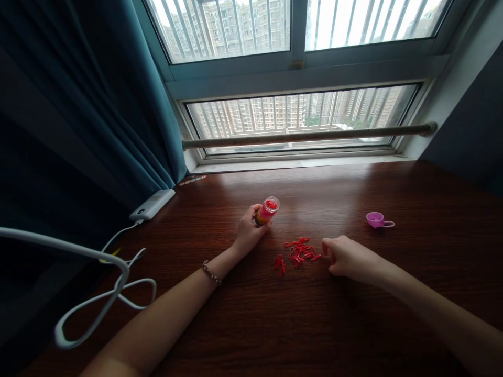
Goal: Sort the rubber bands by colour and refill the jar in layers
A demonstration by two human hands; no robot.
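Note:
My left hand (251,227) is wrapped round a small clear bottle (269,209), tilted with its open mouth up and away from me. Red pieces show inside it, and a yellow and dark part shows lower down. On the table, between my hands, lies a loose pile of thin red pieces (302,252), some of them looped. A smaller cluster of red pieces (280,265) sits just left of the pile. My right hand (344,255) is at the pile's right edge, fingers curled together; whether anything is between them is hidden.
A pink cap with a loop (375,220) lies on the dark wooden table (322,314) at the right. At the left are a white power strip (153,204), a looping white cable (98,309) and a blue curtain (153,115). A barred window stands behind the table.

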